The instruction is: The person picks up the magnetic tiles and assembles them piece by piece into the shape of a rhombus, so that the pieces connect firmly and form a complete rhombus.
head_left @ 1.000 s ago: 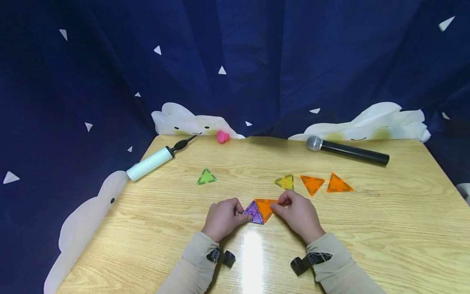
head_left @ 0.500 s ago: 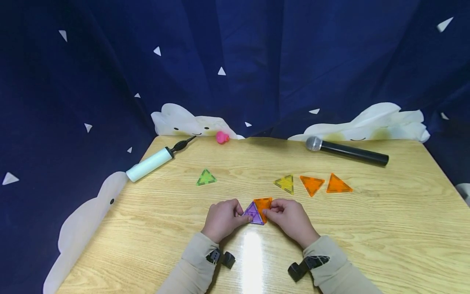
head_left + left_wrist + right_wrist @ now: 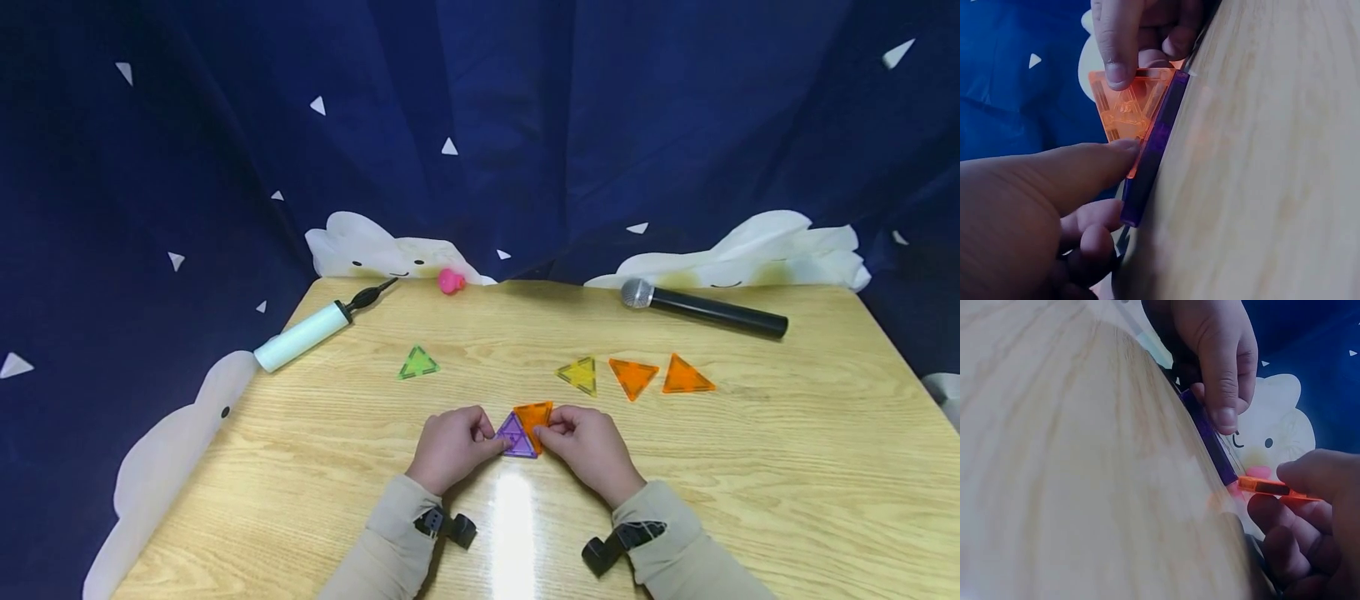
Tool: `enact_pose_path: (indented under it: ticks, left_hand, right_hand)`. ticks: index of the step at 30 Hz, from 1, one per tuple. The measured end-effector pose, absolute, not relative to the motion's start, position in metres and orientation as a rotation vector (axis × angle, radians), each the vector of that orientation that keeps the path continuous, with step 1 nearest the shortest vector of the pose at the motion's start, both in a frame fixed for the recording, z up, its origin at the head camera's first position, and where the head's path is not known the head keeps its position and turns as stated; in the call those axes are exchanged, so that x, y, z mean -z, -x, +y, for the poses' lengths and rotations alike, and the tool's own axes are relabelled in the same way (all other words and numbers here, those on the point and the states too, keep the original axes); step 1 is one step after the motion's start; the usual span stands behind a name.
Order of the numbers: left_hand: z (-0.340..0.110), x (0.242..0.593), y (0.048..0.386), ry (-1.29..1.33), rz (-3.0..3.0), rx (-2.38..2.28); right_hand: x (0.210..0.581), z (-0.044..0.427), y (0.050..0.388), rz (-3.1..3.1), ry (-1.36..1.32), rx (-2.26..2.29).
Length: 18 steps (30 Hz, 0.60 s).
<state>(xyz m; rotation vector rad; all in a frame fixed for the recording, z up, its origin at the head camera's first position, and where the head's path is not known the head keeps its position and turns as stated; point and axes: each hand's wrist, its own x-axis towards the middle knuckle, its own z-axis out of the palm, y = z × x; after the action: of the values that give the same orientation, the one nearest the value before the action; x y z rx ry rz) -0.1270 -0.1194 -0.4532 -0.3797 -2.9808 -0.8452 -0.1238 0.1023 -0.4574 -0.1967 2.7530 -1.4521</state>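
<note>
And up it comes: the right hand [image 3: 596, 450] pinches the orange tile [image 3: 533, 417] and has just tipped it off the table [image 3: 300, 467]! Between the hands, it leans with an edge against the purple tile [image 3: 522, 443], flat, its corner pinched by the left hand [image 3: 453, 446]. That looks like a fold along their join. Beyond the left hand, a green tile [image 3: 417, 364]; beyond the right, a yellow one [image 3: 580, 377].

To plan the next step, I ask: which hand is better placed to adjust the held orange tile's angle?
Probably the right hand: it pinches that tilted orange triangular tile, while the left hand holds the purple triangular tile.
</note>
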Motion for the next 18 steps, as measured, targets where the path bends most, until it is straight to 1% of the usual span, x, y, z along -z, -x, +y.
enact_pose_path:
  ticks: [3,11,18]
  left_hand:
    - [-0.121,0.455,0.128,0.349,-2.931,0.948]
    - [-0.128,0.464,0.140,0.116,-2.550,1.506]
    - [-0.146,0.465,0.153,-0.057,-2.340,1.538]
  right_hand:
    - [0.456,0.102,0.123,2.758,0.185,1.449]
    - [0.458,0.102,0.122,2.765,0.179,1.456]
    - [0.458,0.102,0.122,2.764,0.209,1.463]
